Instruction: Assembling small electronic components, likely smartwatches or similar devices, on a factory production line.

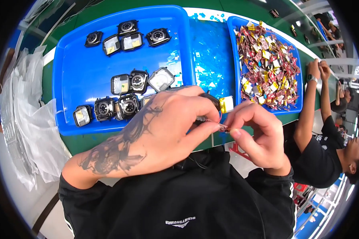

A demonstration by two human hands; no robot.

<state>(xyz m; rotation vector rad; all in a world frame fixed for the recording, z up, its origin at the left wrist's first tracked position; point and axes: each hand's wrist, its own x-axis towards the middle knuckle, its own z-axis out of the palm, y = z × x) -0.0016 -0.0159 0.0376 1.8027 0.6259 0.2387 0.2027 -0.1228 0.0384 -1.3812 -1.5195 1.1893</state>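
Note:
My left hand (181, 119) is closed around a dark watch case (212, 99), mostly hidden behind the fingers. A thin red wire shows at its fingertips. My right hand (259, 133) pinches a small reddish circuit board (224, 128) close against the left thumb and forefinger. Just beyond the fingers sticks out a small white part with yellow tape (226, 104); whether it is joined to the board I cannot tell. Farther left, several smartwatch bodies (128, 106) lie in a blue tray (81, 75), some with sensor backs up, others showing pale insides.
A second blue tray (234, 59) at the right is heaped with small red boards and yellow-taped parts (267, 67). Bits of blue film (211, 55) cover the table between the trays. Clear plastic sheeting (28, 111) hangs at the left. A co-worker's arms (307, 107) reach in at the right.

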